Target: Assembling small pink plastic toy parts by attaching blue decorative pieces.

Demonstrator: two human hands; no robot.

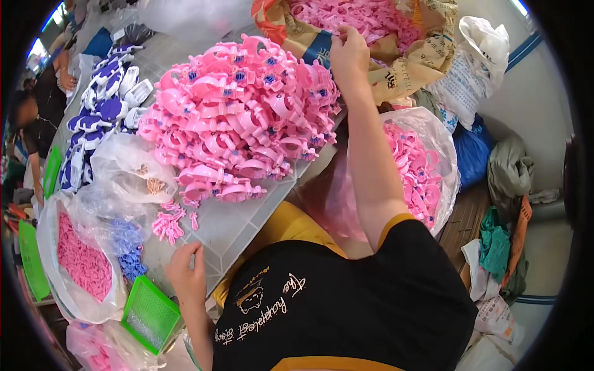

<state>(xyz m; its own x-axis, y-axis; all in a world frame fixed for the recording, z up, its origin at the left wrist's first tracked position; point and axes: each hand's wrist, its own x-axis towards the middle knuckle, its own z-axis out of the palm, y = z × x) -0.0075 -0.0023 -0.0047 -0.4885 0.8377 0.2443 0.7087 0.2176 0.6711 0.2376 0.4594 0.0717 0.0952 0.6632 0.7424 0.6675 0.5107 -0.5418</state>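
Note:
My right arm stretches forward, and my right hand (350, 57) is over the near rim of a printed woven sack (427, 73) filled with pink plastic parts (377, 21). Its fingers are curled together; what they hold, if anything, is hidden. My left hand (185, 267) hovers by the table's near edge, thumb and finger apart, with nothing visible in it. Just beyond it lies a small pile of pink pieces (167, 224). A large heap of pink ring-shaped plastic parts with blue bits (238, 117) covers the table's middle.
Purple-and-white parts (111, 108) line the table's left. Clear bags hold small pink pieces (83, 260) and blue pieces (131, 263), beside a green basket (151, 314). A lined bag of pink parts (424, 179) stands under my right arm. Another person (46, 117) works far left.

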